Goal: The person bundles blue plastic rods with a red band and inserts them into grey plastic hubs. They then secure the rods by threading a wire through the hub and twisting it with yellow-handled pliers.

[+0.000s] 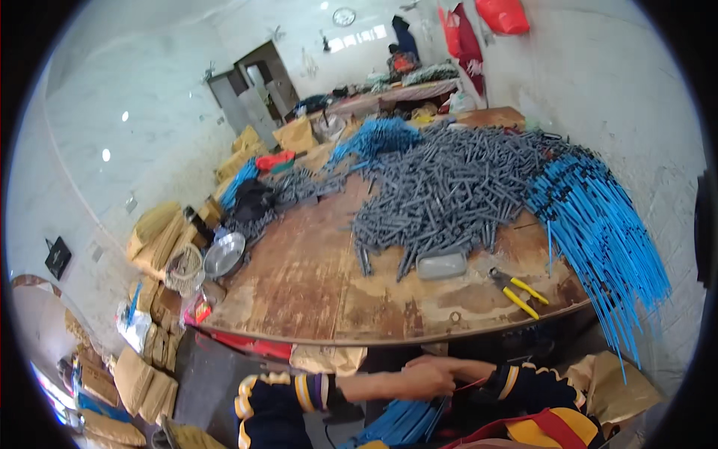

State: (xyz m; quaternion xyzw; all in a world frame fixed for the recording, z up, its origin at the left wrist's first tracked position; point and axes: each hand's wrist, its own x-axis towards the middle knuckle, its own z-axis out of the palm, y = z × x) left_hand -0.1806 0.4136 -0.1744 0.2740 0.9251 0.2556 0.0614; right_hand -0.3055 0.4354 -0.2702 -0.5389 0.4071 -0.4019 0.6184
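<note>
My left hand (pixel 431 382) and my right hand (pixel 443 364) meet in front of me, below the table's front edge. Both have their fingers closed, and the right overlaps the left. What lies between them is hidden. A thin red strand (pixel 471 386) shows just beside them; I cannot tell whether either hand holds it. Under the hands, near my lap, lies a bundle of blue rods (pixel 400 425).
A large heap of grey plastic pieces (pixel 449 187) covers much of the wooden table (pixel 299 277). Yellow-handled pliers (pixel 518 293) and a grey dish (pixel 441 266) lie nearer. Blue rods (pixel 602 232) overhang the right edge. A metal bowl (pixel 224 254) stands left, near brown sacks (pixel 153 232).
</note>
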